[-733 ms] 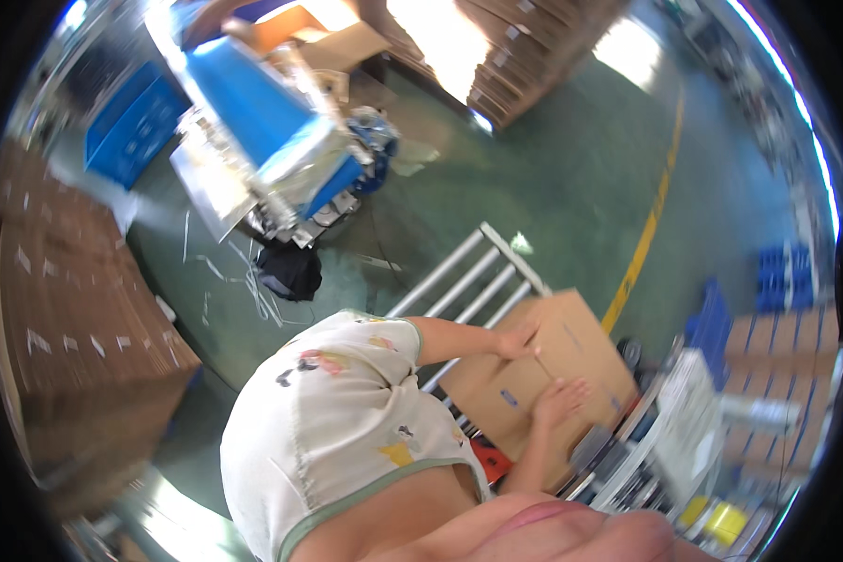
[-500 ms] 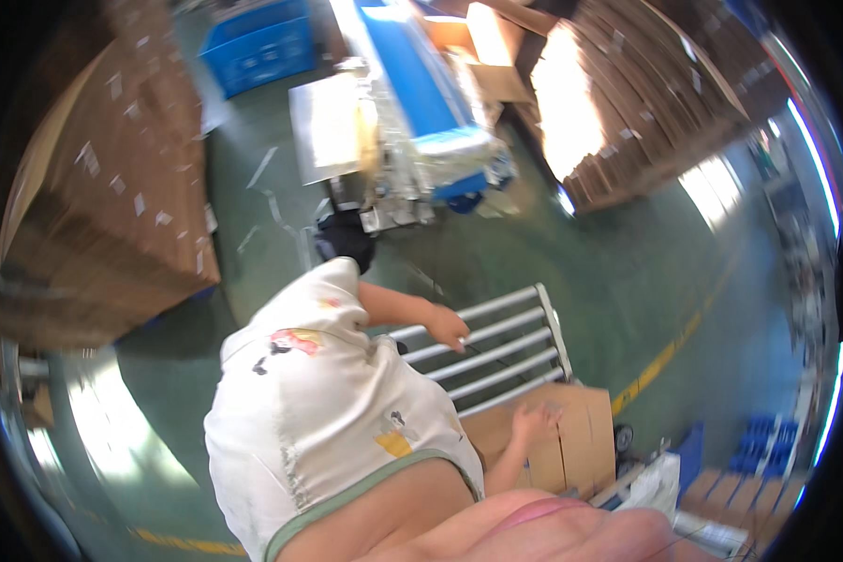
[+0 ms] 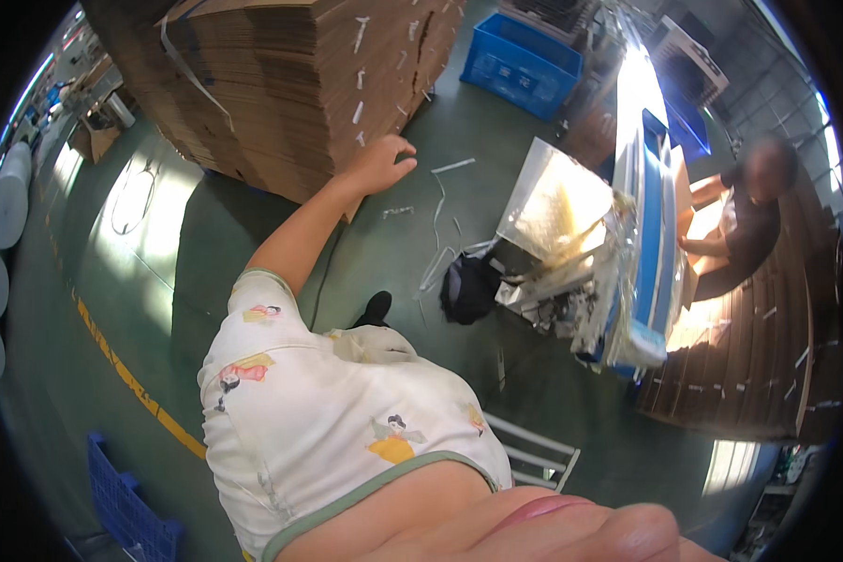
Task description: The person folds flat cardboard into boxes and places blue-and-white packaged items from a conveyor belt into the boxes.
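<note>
left hand (image 3: 381,161): fingers curled loosely, holding nothing, just off the corner of the stack of flat cardboard sheets (image 3: 290,84) | sheets likely stiff, light singly, heavy bundled; grip an edge near the fingertips | right hand: unseen, cannot tell

A: Right hand not seen anywhere; torso in the printed shirt (image 3: 347,421) fills the lower frame. Cardboard stack (image 3: 300,84) cut off at the top edge.

B: Co-worker (image 3: 749,215) blurred in glare. Blue crate (image 3: 126,506) clipped lower left. Left hand (image 3: 379,164): grip unclear.
</note>
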`<state>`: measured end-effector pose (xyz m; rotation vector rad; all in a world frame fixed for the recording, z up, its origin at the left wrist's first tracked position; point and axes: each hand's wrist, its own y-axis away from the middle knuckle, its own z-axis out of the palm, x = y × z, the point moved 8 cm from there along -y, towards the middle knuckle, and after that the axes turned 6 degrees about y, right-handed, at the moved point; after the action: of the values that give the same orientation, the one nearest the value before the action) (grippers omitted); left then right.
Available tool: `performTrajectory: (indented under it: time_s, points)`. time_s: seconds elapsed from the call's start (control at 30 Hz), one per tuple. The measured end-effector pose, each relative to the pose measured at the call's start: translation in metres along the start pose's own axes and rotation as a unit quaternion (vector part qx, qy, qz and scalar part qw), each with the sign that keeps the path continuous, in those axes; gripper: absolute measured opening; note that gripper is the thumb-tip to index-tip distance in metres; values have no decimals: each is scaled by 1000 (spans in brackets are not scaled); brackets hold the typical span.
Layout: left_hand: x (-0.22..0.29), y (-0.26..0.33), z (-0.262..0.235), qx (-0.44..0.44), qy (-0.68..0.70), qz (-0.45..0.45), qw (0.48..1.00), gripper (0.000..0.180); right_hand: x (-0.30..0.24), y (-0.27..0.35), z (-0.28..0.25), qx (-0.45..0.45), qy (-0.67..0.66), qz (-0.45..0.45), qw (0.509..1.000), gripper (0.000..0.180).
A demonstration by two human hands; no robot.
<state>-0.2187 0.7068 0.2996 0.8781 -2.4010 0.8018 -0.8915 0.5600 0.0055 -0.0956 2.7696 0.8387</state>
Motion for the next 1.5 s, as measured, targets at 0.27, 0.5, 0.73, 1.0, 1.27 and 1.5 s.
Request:
performTrajectory:
  time_s: [0.27, 0.5, 0.73, 1.0, 1.27, 1.5]
  points:
    - [-80, -114, -228, 385, -317, 163, 851, 46, -477, -55, -1, -17, 135, -411, 901, 44]
    - [-159, -159, -250, 220, -277, 68, 933, 63, -758, -39, 10, -19, 191, -640, 744, 41]
    - [-163, -150, -249, 287, -176, 48, 940, 64, -1062, 104, -120, 120, -71, -897, 419, 32]
    - [-231, -83, -253, 601, 167, -199, 756, 43, -1277, 116, -113, 178, 129, -804, 553, 44]
    - [-238, 27, -310, 516, 249, 3, 820, 46, -1170, 121, -143, 100, -27, -968, 227, 33]
    - [-86, -150, -337, 465, 325, 257, 782, 51, -1248, 116, -196, 193, -128, -932, 280, 25]
